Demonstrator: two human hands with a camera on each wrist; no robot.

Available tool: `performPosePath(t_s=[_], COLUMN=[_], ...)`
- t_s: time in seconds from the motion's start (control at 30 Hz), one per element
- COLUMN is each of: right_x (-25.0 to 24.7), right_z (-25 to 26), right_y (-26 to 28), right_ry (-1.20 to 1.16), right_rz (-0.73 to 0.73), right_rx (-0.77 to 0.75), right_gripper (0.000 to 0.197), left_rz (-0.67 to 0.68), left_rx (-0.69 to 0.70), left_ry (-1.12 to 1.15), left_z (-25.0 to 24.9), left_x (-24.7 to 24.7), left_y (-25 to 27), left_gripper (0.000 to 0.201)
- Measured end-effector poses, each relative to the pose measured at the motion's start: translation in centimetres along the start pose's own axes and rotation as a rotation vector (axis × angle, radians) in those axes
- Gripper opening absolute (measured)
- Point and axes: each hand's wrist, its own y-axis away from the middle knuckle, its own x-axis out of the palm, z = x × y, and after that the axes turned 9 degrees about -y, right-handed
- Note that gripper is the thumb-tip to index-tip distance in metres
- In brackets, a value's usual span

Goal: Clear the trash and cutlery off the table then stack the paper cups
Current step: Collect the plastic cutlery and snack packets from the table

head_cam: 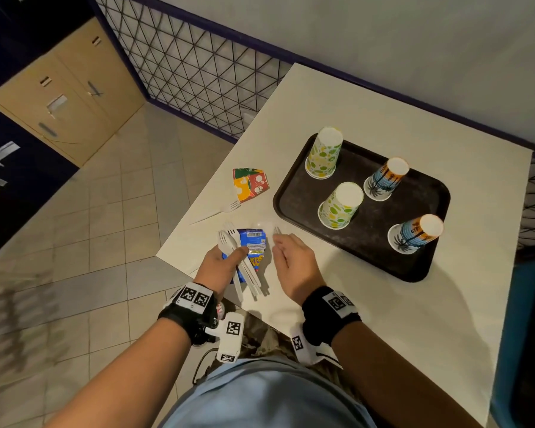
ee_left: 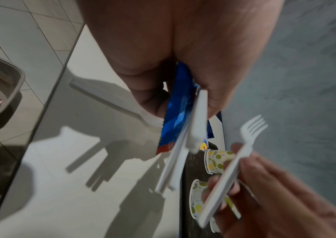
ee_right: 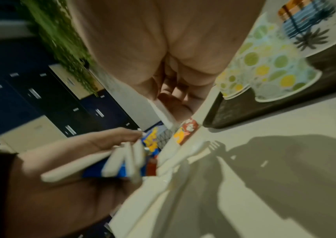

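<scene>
Four paper cups (head_cam: 340, 205) stand upturned on the tray (head_cam: 294, 196); my left hand (head_cam: 220, 261) clamps a blue wrapper (head_cam: 254, 242) and several white utensils (head_cam: 229, 240) near the table's (head_cam: 383, 319) left edge; my right hand (head_cam: 294, 261) pinches one fork (ee_left: 242, 154); another fork (head_cam: 217, 211) lies beside a crumpled cup (head_cam: 250, 183).

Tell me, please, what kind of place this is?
Probably a canteen or break room: a dark serving tray with upturned paper cups on a white table, and lockers along a tiled floor.
</scene>
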Motion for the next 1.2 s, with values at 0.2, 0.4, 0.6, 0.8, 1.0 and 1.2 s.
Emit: performPosePath(t_s=[0.2,0.4,0.6,0.8,1.0,1.2], right_x=[0.8,1.8,2.1,1.0,6.8,8.2], right_z=[2.9,2.4,2.5,2.0,1.5,-0.7], right_y=[-0.1,-0.3,-0.7,-3.0,-7.3,-8.7], right_ry=[-0.167,-0.150,-0.118,-0.268,0.047,0.247], right_rz=[0.015,-0.037,0.007,-0.078,0.287,0.321], right_rx=[0.152,0.164,0.162,0.352,0.392,0.409], right_gripper=[0.028,0.011,0.011,0.030,0.051,0.045], left_rz=[0.066,0.090,0.079,0.003,-0.124,-0.143], left_rx=[0.010,-0.013,-0.016,-0.057,-0.092,-0.081], left_ry=[0.138,0.248,0.272,0.176,0.196,0.224], left_z=[-0.6,-0.7,0.0,0.0,3.3,3.5], left_x=[1.2,1.6,1.0,-2.1,-8.7,-9.4], left_y=[0.0,0.2,0.1,0.6,0.5,1.5], left_gripper=[0.024,0.035,0.043,0.035,0.041,0.029])
